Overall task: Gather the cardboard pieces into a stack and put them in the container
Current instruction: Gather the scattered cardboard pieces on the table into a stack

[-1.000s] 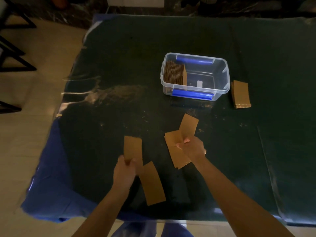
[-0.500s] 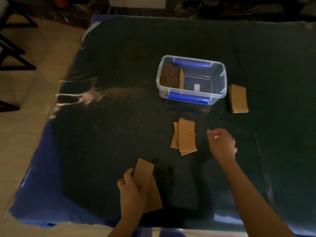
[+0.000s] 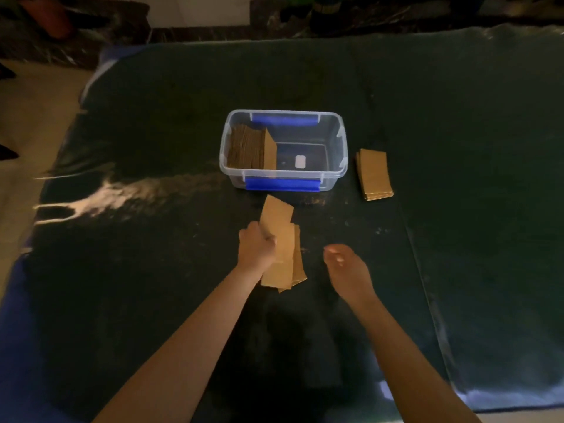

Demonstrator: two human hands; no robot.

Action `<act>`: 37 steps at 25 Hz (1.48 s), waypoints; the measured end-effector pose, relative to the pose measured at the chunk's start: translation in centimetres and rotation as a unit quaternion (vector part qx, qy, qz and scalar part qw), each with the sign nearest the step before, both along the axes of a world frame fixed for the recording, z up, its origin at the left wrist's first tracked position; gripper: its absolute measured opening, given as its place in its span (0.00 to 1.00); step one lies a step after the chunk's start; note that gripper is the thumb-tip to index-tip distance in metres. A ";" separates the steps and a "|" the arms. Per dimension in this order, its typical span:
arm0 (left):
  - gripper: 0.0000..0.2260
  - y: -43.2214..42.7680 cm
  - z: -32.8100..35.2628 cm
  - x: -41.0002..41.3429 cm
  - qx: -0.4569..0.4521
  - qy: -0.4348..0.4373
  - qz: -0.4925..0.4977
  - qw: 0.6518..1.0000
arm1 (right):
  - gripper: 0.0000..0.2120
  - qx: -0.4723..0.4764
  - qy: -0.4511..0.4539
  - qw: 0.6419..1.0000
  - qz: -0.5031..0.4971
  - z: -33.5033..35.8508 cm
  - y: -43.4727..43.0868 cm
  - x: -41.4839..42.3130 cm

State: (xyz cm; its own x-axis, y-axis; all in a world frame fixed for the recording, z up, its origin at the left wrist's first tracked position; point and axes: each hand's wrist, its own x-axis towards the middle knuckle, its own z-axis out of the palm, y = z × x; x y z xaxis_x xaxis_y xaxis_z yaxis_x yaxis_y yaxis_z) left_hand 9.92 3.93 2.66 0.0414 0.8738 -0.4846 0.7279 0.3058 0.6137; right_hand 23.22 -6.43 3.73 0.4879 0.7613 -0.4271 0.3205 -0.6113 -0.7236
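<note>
On the dark tabletop (image 3: 152, 270), a clear container (image 3: 332, 178) at 12 o'clock stands partly filled with upright cardboard.
At centre, the left hand (image 3: 256, 248) grips cardboard pieces (image 3: 282, 239) over a loose stack; the right hand (image 3: 345, 267), at 3 o'clock of them, hangs loosely curled, empty.

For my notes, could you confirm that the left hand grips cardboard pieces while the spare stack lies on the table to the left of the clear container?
Not quite: the spare stack lies to the right of the clear container, as the head view shows. The left hand does grip cardboard pieces.
</note>
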 end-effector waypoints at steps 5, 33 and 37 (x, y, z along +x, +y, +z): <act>0.31 0.4 -2.4 1.6 0.048 0.143 -0.008 0.988 | 0.24 -0.037 -0.172 0.973 0.153 -2.1 5.9 -1.9; 0.35 -12.7 -2.2 0.3 0.163 0.018 -0.111 0.980 | 0.21 0.051 -0.024 0.959 0.278 -2.9 0.2 5.6; 0.28 -11.5 -1.2 3.4 0.184 -0.036 -0.079 0.979 | 0.20 0.130 -0.044 0.967 0.215 -1.6 0.1 7.1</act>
State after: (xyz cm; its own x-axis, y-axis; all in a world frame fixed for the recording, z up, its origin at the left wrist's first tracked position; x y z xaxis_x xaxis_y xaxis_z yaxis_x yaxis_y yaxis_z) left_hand 13.33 -7.59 1.45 0.2123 0.9686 -0.1293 0.6989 -0.0580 0.7128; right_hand 30.32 -6.33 2.14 0.1284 0.9779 -0.1649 0.5709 -0.2089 -0.7940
